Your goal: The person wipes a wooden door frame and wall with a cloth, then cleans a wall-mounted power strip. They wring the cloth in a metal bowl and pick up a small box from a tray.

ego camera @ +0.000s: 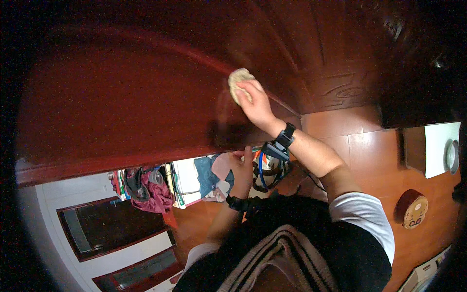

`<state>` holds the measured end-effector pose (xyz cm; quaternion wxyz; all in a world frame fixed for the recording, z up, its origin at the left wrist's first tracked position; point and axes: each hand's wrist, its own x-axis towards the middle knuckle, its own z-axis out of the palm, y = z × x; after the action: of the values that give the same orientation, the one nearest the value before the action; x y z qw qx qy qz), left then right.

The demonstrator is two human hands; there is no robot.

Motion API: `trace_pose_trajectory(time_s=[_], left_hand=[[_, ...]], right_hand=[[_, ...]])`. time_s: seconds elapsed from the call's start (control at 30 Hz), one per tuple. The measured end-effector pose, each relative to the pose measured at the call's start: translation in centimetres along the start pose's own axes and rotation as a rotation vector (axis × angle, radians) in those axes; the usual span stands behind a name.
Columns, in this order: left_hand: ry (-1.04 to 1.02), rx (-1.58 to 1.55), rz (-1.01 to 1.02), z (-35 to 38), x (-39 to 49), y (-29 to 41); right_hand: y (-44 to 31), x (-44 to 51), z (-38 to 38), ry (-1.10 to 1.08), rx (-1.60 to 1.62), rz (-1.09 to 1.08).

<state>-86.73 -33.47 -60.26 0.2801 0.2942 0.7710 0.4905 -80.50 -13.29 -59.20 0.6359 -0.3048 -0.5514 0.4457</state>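
Observation:
My right hand [257, 104] presses a pale yellow cloth [239, 82] against a dark red, glossy wooden panel [127, 102]. The cloth is bunched under the fingers, beside a raised strip that runs along the panel. My left hand [242, 171] is lower, close to the panel's near edge [120, 160], with thumb and forefinger raised. Whether it touches that edge or holds anything is unclear. A pale pink item [222, 166] shows just beside it. Black straps circle both wrists.
Carved dark wood [344, 89] rises at the upper right. Behind my left hand are bundled clothes [153, 189], a white box-like surface [186, 179] and a blue cable [261, 169]. A round stool [414, 211] and a brown box [415, 148] stand on the tiled floor [372, 153].

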Motion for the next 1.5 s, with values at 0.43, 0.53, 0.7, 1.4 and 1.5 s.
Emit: trace_pose_trajectory(time_s=[0.43,0.53,0.7,1.4,1.5], left_hand=[[0.054,0.209,0.184,1.0,0.6,-0.4],[0.000,0.009,0.222,1.3,0.5,0.5],[0.084,0.127,0.126,1.8,0.6,0.8],[0.169,-0.144,0.593,-2.5,-0.5,11.0],[0.251,-0.263,0.926,-7.3,-2.0,21.9]], right_hand=[[-7.9,9.6,2.0,-0.070,-0.010,-0.213],[-2.0,5.6,0.7,-0.047,-0.115,-0.126],[3.6,1.6,-0.6,-0.117,-0.239,0.335],[-27.8,13.0,4.4,-0.310,0.095,-0.811],[-32.4,14.7,5.0,-0.346,0.143,-0.942]])
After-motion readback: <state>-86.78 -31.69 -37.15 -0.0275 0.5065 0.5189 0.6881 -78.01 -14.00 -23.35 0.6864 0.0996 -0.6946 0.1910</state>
